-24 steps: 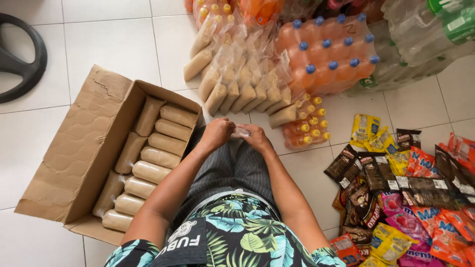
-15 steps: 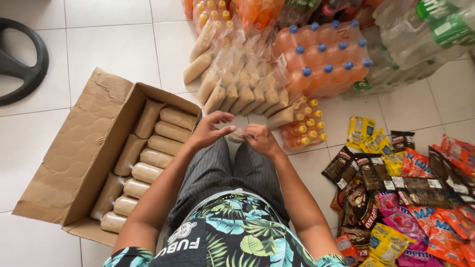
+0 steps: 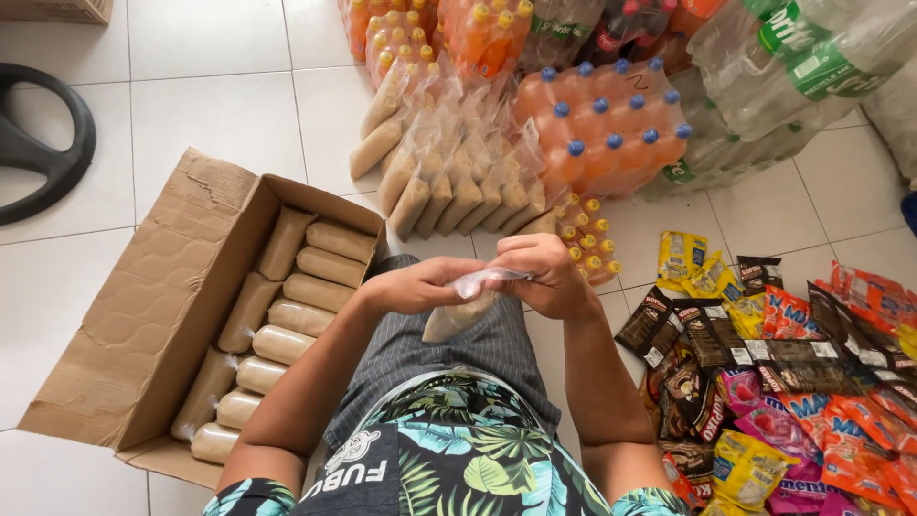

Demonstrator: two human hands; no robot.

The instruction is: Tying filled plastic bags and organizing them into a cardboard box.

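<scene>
Both of my hands hold one small clear plastic bag of beige grain (image 3: 460,313) above my lap. My left hand (image 3: 420,285) pinches the bag's twisted top from the left. My right hand (image 3: 546,274) grips the same clear top from the right. The filled part of the bag hangs down between the hands over my striped shorts. An open cardboard box (image 3: 143,325) lies on the floor at my left, with several similar filled bags (image 3: 287,315) laid in rows inside.
More filled clear bags (image 3: 449,172) lean in a pile ahead of me. Shrink-wrapped packs of orange drink bottles (image 3: 602,129) and clear bottles (image 3: 764,86) stand behind them. Colourful snack packets (image 3: 783,373) cover the floor at right. A black ring-shaped object (image 3: 38,153) lies far left.
My hands have drawn back from the pile toward my lap. A filled bag now hangs between them, its top stretched from hand to hand.
</scene>
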